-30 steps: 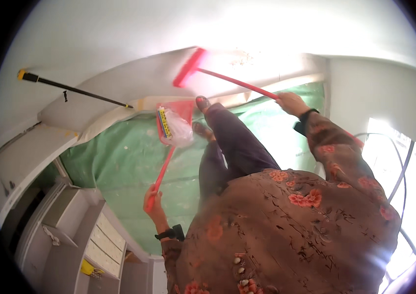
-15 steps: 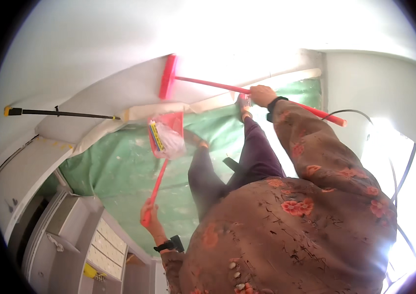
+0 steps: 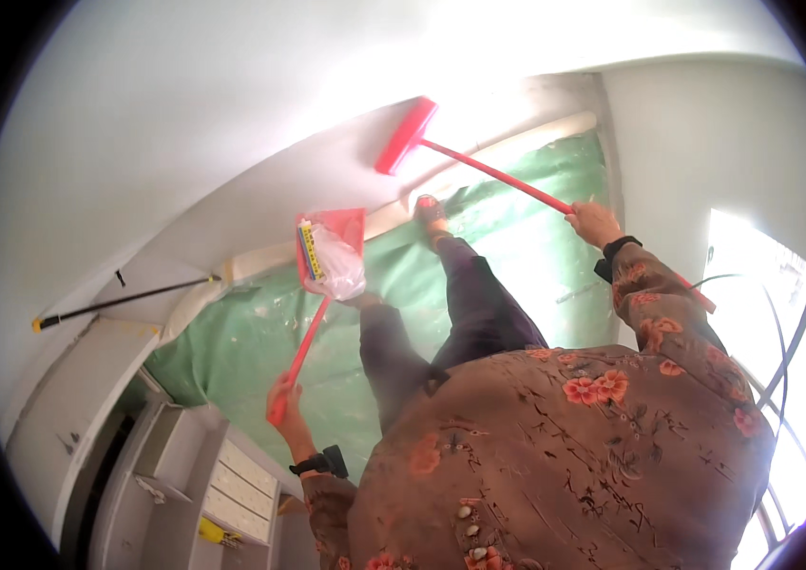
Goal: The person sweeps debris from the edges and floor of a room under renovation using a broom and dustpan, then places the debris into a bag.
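Broom [image 3: 406,136] is held in right hand [image 3: 597,226], long axis slanted up-left from grip, head end up-right of dustpan [image 3: 352,224]; dustpan is clasped by handle [image 3: 307,344] in left hand [image 3: 285,403].

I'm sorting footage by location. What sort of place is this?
Probably a room being renovated or decorated: green sheeting lies underfoot, pale shelving stands at lower left, and a plain pale wall rises at right.
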The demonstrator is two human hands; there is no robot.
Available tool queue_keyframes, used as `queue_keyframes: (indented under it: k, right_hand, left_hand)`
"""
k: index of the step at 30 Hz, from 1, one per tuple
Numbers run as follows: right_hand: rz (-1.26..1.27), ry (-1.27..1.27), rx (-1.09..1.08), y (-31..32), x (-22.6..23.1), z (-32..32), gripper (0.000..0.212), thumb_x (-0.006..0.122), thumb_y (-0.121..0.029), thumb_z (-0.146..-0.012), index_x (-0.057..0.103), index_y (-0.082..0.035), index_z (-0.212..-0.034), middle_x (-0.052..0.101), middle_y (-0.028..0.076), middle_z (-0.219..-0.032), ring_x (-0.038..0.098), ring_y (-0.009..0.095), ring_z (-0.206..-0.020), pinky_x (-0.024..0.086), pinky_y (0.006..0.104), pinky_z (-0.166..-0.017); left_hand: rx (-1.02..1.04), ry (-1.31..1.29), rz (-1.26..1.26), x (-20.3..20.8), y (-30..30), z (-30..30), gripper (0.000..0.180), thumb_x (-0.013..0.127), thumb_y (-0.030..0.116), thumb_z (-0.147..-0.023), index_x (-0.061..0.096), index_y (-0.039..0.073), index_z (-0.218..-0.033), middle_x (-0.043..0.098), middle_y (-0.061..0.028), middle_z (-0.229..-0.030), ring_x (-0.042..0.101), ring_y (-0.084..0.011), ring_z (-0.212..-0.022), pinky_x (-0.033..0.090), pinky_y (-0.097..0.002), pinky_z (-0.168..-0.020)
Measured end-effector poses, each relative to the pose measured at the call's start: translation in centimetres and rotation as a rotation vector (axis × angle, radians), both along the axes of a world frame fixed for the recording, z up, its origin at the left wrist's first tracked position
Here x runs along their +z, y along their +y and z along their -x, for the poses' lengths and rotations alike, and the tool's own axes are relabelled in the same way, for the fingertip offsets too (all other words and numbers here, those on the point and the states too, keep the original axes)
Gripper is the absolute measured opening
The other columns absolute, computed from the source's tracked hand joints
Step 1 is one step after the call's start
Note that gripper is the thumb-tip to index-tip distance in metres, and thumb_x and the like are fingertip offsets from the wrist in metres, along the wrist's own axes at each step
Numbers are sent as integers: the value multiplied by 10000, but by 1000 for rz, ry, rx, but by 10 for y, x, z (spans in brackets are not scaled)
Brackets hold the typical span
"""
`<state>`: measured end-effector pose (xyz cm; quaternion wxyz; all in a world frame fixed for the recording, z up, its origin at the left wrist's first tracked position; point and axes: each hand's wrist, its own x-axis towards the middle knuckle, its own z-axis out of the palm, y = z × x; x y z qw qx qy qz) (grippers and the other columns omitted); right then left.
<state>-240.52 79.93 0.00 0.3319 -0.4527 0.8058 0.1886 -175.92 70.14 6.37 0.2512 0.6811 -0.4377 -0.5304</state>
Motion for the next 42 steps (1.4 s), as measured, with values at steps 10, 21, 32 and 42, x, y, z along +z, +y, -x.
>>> queue_keyframes:
  k: [10,21,32,42]
  right_hand:
    - [160,-62,-611,183,36,-34,341,514,-347,-861,658,-51,-950,638,201,-854,619,351,-828,470,447,-747]
    - [-56,-36,-1100,315,-21,-79,430,563,-379,-820,656,40,-792,631,195,-663,639,309,-576,494,417,-546]
    - [-35,-121,-1571,375,23,-242,426,526,-325,-844,605,94,-831,611,199,-634,621,309,-516,498,422,-473]
    - [-26,-210,-1639,387,53,-250,355,524,-306,-871,610,37,-837,548,147,-544,541,278,-398,436,407,-376]
  left_hand:
    - [-434,50,57,-38,-51,62,112,571,-31,-811,590,9,-914,551,-171,-1200,553,-244,-1072,520,-330,-845]
    - [-656,85,-36,-38,20,57,135,569,-26,-795,587,27,-918,560,-137,-1185,550,-220,-1048,507,-305,-814]
    - [-736,100,-73,-66,-3,34,150,564,-43,-783,596,14,-917,574,-151,-1151,569,-224,-1022,505,-303,-806]
    - [-864,99,113,-68,9,54,132,603,-52,-748,612,0,-869,644,-131,-980,607,-228,-908,470,-344,-833]
